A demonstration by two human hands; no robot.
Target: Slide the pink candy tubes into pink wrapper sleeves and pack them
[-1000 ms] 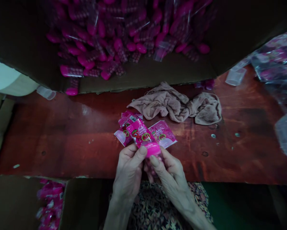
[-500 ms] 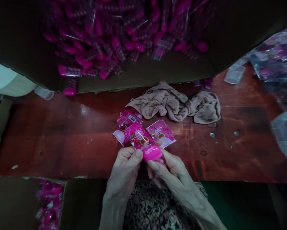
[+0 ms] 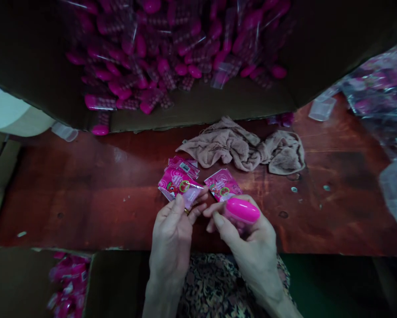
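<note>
The right hand (image 3: 248,234) pinches a pink capsule-shaped tube (image 3: 242,210) just above the table's near edge, its long axis running left to right and tipped slightly down toward the right. The left hand (image 3: 172,232) grips a printed pink label (image 3: 179,186) between thumb and fingers, close beside the tube but apart from it. More labels (image 3: 222,185) lie flat on the red wooden table (image 3: 85,194) just beyond the fingers. Past them a crumpled beige cloth (image 3: 248,148) sits mid-table — bare wood opens to its left and right. A near-left cardboard box (image 3: 36,282) holds pink packets; the far open carton (image 3: 201,110) brims with bagged pink tubes (image 3: 172,53).
</note>
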